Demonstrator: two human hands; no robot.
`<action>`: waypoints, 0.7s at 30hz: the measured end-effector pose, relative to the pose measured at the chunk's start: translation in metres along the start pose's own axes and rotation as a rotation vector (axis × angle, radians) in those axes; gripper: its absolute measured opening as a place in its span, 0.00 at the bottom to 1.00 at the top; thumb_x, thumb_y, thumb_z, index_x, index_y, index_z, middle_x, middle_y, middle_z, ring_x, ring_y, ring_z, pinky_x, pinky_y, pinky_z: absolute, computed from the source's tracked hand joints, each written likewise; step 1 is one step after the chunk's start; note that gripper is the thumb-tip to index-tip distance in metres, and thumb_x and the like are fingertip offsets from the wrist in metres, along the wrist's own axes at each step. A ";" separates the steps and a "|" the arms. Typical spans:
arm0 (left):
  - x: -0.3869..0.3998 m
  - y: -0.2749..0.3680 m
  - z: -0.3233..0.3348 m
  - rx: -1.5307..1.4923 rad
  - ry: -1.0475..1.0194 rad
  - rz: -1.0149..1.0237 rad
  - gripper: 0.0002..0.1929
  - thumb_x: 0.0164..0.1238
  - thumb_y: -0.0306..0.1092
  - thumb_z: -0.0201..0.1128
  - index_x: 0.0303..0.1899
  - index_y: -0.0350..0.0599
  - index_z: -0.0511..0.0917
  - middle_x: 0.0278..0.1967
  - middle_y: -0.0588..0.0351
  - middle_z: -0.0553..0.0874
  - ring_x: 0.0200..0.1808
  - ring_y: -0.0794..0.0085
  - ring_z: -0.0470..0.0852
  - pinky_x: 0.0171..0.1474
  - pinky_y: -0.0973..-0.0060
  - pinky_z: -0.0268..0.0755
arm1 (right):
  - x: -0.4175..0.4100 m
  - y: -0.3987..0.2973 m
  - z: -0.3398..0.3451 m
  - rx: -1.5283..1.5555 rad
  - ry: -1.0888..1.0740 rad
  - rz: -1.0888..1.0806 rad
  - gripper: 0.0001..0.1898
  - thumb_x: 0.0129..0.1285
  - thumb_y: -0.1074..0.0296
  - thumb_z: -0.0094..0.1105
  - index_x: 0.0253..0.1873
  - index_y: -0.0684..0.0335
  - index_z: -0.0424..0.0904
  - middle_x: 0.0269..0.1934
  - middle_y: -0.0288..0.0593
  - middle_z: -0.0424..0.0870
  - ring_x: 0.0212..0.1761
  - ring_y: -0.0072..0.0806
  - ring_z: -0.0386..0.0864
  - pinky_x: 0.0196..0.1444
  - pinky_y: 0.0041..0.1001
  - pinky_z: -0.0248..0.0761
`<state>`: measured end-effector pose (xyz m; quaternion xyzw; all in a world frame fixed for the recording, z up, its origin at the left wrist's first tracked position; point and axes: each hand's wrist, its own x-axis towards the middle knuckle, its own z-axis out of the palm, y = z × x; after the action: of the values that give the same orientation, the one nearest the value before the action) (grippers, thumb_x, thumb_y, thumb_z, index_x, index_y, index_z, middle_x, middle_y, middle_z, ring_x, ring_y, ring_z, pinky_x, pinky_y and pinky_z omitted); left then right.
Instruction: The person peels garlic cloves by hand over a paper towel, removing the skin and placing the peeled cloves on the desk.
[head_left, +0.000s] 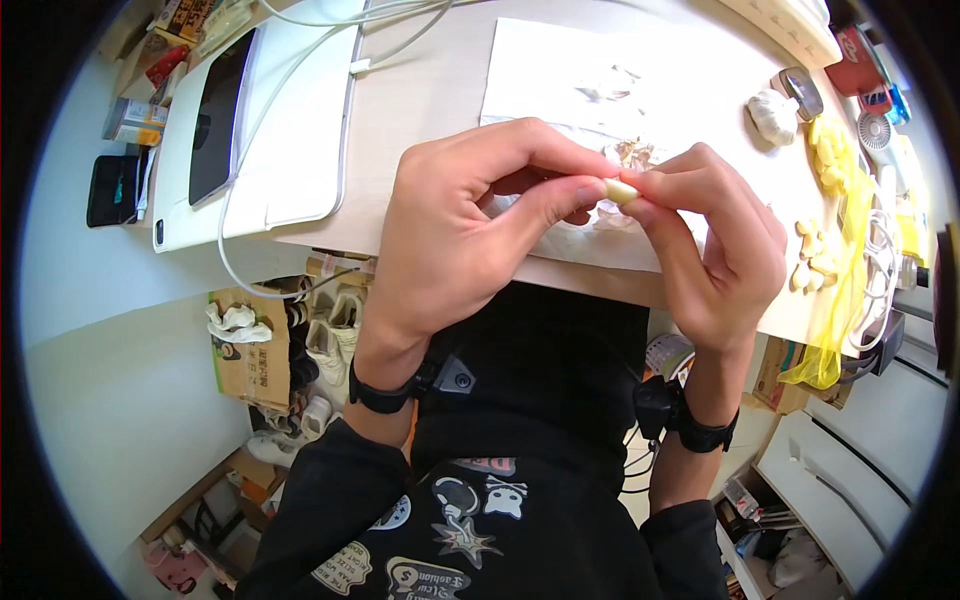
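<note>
Between my two hands is a pale garlic clove, pinched at one end by the thumb and forefinger of my left hand. The fingertips of my right hand grip its other end. Below them a white paper sheet lies on the desk, with dry garlic skins scattered on it. A whole garlic bulb sits to the right. Several peeled cloves lie loose near the desk's right edge, and more garlic cloves are heaped beyond them by a yellow mesh bag.
A white tablet with a dark phone on it lies at the left, crossed by a white cable. A small fan and coiled white cords are at the right. Shoes and a cardboard box are below the desk.
</note>
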<state>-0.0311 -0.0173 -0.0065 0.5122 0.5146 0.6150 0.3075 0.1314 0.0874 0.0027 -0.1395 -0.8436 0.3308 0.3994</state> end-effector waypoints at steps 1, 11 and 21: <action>0.000 0.000 0.000 0.009 0.007 0.005 0.07 0.71 0.20 0.67 0.47 0.31 0.86 0.40 0.48 0.90 0.38 0.74 0.88 0.43 0.81 0.81 | 0.000 0.001 0.001 0.023 0.029 -0.004 0.08 0.55 0.85 0.71 0.38 0.69 0.84 0.27 0.41 0.80 0.27 0.27 0.79 0.31 0.23 0.71; 0.003 -0.003 -0.004 -0.004 -0.046 -0.054 0.04 0.69 0.19 0.69 0.43 0.33 0.85 0.41 0.52 0.87 0.44 0.74 0.87 0.48 0.80 0.81 | 0.000 0.000 0.006 -0.071 0.031 -0.083 0.08 0.53 0.84 0.73 0.37 0.68 0.84 0.27 0.42 0.80 0.29 0.32 0.79 0.32 0.26 0.71; 0.004 0.007 0.002 -0.134 0.110 -0.034 0.17 0.59 0.15 0.74 0.50 0.34 0.86 0.37 0.53 0.90 0.40 0.75 0.89 0.47 0.80 0.84 | 0.000 -0.005 0.006 0.023 0.041 0.059 0.09 0.54 0.81 0.73 0.39 0.67 0.83 0.29 0.42 0.81 0.29 0.32 0.79 0.32 0.27 0.72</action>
<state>-0.0297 -0.0154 0.0015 0.4470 0.4970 0.6701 0.3228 0.1270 0.0809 0.0030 -0.1665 -0.8269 0.3491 0.4082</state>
